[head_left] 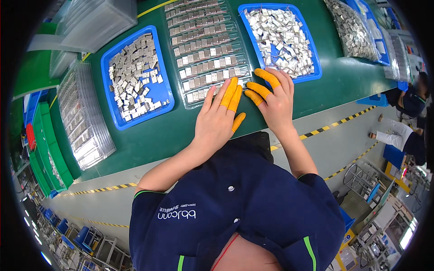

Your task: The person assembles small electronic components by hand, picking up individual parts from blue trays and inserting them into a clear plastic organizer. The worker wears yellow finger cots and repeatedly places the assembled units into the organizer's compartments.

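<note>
A clear plastic tray (207,49) with rows of small silver and white connector pieces lies on the green table, running away from me. Over its near right end rests my left hand (219,110), fingers stretched out and apart, with yellow finger cots on some of them. My right hand (274,97) is at the same tray's near right corner. Its yellow-covered fingers are bent toward the tray, with gaps between their tips, and I see nothing clearly gripped. The fingers partly hide the last rows. Both hands are close together without touching.
A blue tray (170,105) of loose metal pieces stands left, another blue tray (318,71) of wired white pieces right. Stacked clear trays (97,135) and a green bin (63,169) are far left. A bagged batch of parts (352,31) lies far right; another person (402,135) is beyond.
</note>
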Motion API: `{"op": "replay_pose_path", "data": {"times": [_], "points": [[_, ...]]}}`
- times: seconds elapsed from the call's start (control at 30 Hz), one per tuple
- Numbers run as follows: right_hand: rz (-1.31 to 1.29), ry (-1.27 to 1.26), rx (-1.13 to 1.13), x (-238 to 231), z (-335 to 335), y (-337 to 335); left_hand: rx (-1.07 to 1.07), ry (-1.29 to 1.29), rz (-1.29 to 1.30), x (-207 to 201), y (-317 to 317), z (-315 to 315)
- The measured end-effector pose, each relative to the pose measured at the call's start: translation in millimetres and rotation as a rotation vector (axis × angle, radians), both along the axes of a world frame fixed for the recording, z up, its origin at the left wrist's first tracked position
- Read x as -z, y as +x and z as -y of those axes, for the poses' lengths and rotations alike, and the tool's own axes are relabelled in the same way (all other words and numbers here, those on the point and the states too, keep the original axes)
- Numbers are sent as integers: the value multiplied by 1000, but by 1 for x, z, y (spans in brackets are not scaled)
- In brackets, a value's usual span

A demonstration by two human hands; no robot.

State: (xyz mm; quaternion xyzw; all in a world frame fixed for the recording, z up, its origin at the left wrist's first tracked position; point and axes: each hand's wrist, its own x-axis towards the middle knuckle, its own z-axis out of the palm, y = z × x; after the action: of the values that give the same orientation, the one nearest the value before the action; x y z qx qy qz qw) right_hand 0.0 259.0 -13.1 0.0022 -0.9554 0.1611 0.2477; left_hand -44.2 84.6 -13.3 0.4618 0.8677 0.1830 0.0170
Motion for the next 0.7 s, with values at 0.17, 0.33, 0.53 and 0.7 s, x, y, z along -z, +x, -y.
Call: {"op": "replay_pose_path", "data": {"times": [0.17,0.33,0.53,0.7], "points": [[4,-21,-7,0,0,1,-72,76,41,-9,2,2],[-29,-78,26,-3,1,3,-329,218,-1,-17,-13,23],[-40,-79,79,0,4,8,-501,412,-28,-9,-12,45],[-30,-96,94,-4,2,5,-567,301,-99,-8,-15,52]]}}
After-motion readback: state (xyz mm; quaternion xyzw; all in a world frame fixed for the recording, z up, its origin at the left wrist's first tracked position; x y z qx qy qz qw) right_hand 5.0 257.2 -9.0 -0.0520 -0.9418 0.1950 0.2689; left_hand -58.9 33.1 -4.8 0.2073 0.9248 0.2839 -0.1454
